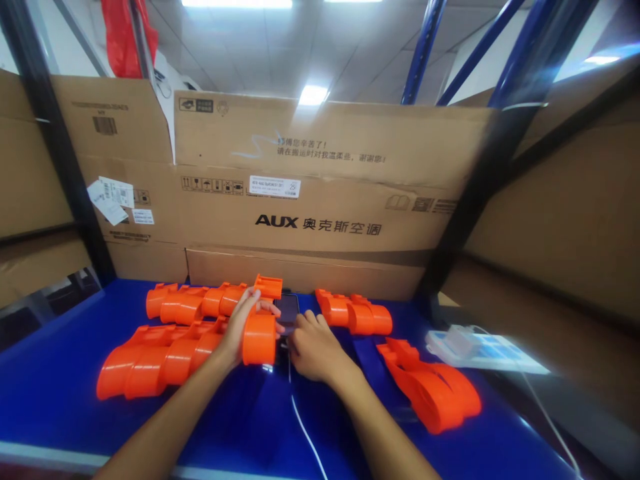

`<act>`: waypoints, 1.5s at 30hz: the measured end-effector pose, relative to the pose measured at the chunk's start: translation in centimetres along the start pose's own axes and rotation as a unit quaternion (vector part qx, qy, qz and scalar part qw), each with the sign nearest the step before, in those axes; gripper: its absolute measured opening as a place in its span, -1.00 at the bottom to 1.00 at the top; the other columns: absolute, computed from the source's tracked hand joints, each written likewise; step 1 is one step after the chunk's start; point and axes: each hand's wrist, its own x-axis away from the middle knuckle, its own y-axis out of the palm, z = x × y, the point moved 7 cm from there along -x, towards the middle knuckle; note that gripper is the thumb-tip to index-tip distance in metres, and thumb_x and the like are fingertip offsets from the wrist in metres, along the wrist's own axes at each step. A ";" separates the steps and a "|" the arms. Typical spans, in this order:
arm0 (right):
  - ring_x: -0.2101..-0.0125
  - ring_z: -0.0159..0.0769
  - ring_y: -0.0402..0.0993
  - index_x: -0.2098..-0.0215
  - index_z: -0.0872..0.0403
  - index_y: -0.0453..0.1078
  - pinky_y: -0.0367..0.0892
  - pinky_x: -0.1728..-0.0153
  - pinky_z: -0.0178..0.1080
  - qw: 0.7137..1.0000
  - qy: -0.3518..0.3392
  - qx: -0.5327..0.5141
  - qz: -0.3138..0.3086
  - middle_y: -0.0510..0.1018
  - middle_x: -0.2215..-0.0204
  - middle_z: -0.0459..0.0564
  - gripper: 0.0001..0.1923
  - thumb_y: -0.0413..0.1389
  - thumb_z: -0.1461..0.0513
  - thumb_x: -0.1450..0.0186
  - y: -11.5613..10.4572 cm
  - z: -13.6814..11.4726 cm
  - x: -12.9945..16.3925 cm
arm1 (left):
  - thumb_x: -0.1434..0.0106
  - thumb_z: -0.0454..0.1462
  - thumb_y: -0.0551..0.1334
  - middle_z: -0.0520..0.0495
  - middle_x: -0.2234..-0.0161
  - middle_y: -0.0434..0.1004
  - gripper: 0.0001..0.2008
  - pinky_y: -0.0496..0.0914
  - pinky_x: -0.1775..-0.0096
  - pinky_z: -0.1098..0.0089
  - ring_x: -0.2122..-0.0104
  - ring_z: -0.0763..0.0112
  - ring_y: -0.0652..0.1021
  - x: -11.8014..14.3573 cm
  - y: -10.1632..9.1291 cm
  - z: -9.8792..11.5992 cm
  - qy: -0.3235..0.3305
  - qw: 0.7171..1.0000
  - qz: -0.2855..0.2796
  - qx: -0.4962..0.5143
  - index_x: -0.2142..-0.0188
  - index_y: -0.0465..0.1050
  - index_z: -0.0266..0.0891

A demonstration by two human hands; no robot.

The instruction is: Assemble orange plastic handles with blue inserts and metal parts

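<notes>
My left hand [240, 327] rests on top of an orange plastic tube part [260, 337] on the blue table [60, 393], fingers draped over it toward a dark phone [287, 308]. Its thumb and fingertips touch the phone's left edge. Just right of it, my right hand [313, 347] lies knuckles up at the phone's lower end, where a white cable [305, 427] runs toward me. The right hand's fingers are curled near the cable's plug; what they pinch is hidden.
Rows of orange tube parts [160, 360] lie left of my hands, another [357, 313] behind right and one [433, 390] at the right. A white power strip [480, 350] sits far right. Cardboard boxes [325, 200] wall the back; dark rack posts [55, 147] stand beside.
</notes>
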 end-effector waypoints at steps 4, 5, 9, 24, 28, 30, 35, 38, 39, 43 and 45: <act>0.28 -0.15 0.38 0.36 0.07 0.47 0.26 0.24 -0.16 0.981 0.031 -0.172 0.080 0.52 0.38 0.07 -0.85 0.08 0.21 -0.27 -1.8 2.7 0.1 | -0.14 0.07 0.31 -0.07 0.36 0.61 -0.55 0.52 0.46 0.24 0.50 0.18 0.65 -0.2 0.0 -0.1 0.022 1.000 -0.014 -0.004 0.22 0.26 -0.19; 0.34 -0.20 0.40 0.33 0.07 0.45 0.29 0.29 -0.20 0.962 0.039 -0.251 0.100 0.52 0.41 0.02 -0.82 0.05 0.18 -0.31 -2.1 3.5 0.1 | -0.15 0.06 0.30 -0.06 0.37 0.60 -0.56 0.52 0.45 0.25 0.49 0.18 0.65 -0.2 0.0 -0.1 0.030 0.999 -0.014 -0.009 0.21 0.26 -0.18; 0.56 -0.35 0.37 0.15 0.09 0.43 0.30 0.51 -0.30 0.840 0.070 -0.514 0.159 0.52 0.48 -0.06 -0.66 -0.01 0.02 -0.38 -2.6 5.6 0.3 | -0.14 0.02 0.33 -0.09 0.37 0.60 -0.57 0.50 0.46 0.32 0.49 0.23 0.65 -0.2 0.4 -0.4 0.040 0.999 -0.024 -0.025 0.19 0.29 -0.21; 0.51 -0.36 0.43 0.12 0.06 0.42 0.41 0.49 -0.29 0.766 0.095 -0.561 0.300 0.54 0.36 -0.02 -0.66 0.19 0.02 -0.26 -4.2 5.6 1.6 | -0.06 0.00 0.39 -0.10 0.45 0.60 -0.30 0.38 0.48 0.43 0.57 0.33 0.59 0.2 0.5 0.1 0.088 0.991 0.012 -0.098 -0.11 0.31 -0.30; 0.56 -0.35 0.41 0.08 0.06 0.45 0.39 0.54 -0.28 0.776 0.112 -0.542 0.302 0.52 0.44 -0.04 -0.61 0.18 -0.01 -0.26 -4.2 5.8 1.8 | -0.05 0.02 0.39 -0.05 0.52 0.58 -0.31 0.37 0.48 0.42 0.59 0.31 0.58 0.0 0.0 -0.3 0.086 0.989 0.020 -0.120 -0.08 0.32 -0.28; 0.56 -0.35 0.40 0.09 0.06 0.47 0.37 0.55 -0.29 0.777 0.114 -0.539 0.305 0.51 0.47 -0.05 -0.61 0.17 -0.02 -0.26 -4.2 5.8 1.8 | -0.05 0.02 0.38 -0.05 0.53 0.58 -0.33 0.37 0.46 0.41 0.59 0.30 0.58 -0.1 0.0 -0.3 0.090 0.987 0.018 -0.133 -0.06 0.33 -0.28; 0.58 -0.37 0.39 0.08 0.04 0.46 0.38 0.53 -0.29 0.772 0.119 -0.549 0.298 0.51 0.48 -0.08 -0.65 0.16 0.01 -0.27 -3.8 5.7 1.7 | -0.09 0.00 0.36 -0.10 0.44 0.62 -0.39 0.37 0.47 0.40 0.58 0.31 0.59 0.0 0.3 -0.2 0.099 0.986 -0.008 -0.138 -0.03 0.29 -0.25; 0.58 -0.36 0.39 0.08 0.05 0.46 0.37 0.54 -0.29 0.769 0.121 -0.554 0.295 0.50 0.51 -0.08 -0.64 0.17 0.01 -0.27 -3.6 5.7 1.6 | -0.10 -0.01 0.35 -0.09 0.44 0.63 -0.39 0.37 0.46 0.40 0.60 0.32 0.58 0.0 0.3 -0.3 0.098 0.985 -0.014 -0.140 -0.04 0.28 -0.25; 0.58 -0.35 0.39 0.09 0.05 0.46 0.37 0.55 -0.29 0.769 0.119 -0.556 0.293 0.50 0.51 -0.08 -0.64 0.17 0.00 -0.27 -3.5 5.7 1.6 | -0.09 -0.01 0.36 -0.08 0.46 0.62 -0.39 0.37 0.47 0.40 0.61 0.33 0.57 0.0 0.3 -0.3 0.096 0.985 -0.014 -0.141 -0.04 0.28 -0.24; 0.54 -0.32 0.43 0.09 0.05 0.47 0.35 0.57 -0.31 0.768 0.111 -0.562 0.287 0.53 0.51 -0.06 -0.61 0.18 -0.02 -0.26 -2.8 5.6 1.4 | -0.06 0.01 0.37 -0.05 0.49 0.61 -0.35 0.35 0.49 0.41 0.63 0.34 0.56 0.0 0.2 -0.3 0.088 0.985 -0.008 -0.145 -0.06 0.28 -0.25; 0.52 -0.30 0.46 0.10 0.06 0.47 0.35 0.57 -0.31 0.770 0.111 -0.562 0.281 0.55 0.48 -0.04 -0.61 0.18 -0.03 -0.26 -2.4 5.6 1.2 | -0.06 0.01 0.37 -0.06 0.50 0.61 -0.34 0.34 0.50 0.42 0.64 0.35 0.55 0.1 0.4 -0.3 0.088 0.984 -0.011 -0.153 -0.06 0.29 -0.26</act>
